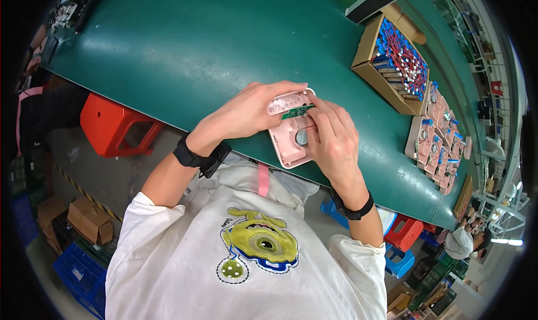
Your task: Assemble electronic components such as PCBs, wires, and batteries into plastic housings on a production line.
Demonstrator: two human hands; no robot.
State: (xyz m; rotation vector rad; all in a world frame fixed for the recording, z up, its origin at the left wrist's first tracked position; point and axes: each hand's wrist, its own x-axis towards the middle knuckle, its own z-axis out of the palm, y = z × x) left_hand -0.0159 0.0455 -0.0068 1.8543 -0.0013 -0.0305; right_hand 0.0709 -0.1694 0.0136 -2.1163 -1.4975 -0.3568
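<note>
Work sits in front of me near the close edge of the green table (196, 57): a pink shell (284, 147), open side up, round metal disc (301, 138) inside it, with a pink cover (288, 103) at its far end; whether the two parts are joined there I cannot tell. A green circuit board (295, 113) shows between them. My left hand (249, 110) is clamped on the cover, forefinger stretched along its far edge; the thumb is mostly hidden. My right hand (335, 135) comes in from the other side, fingers bent and close together, tips at the right end of the board; whether they pinch it or only press on it, I cannot tell. Judgement on method: the step looks like seating or adjusting the board, so the left grip should stay steady while the right tips work gently at the board's edge, without bending it. I would keep any thin wire near the disc clear of the seam, avoid pressing on the disc, and check that the board lies flat before bringing the pink parts together.
</note>
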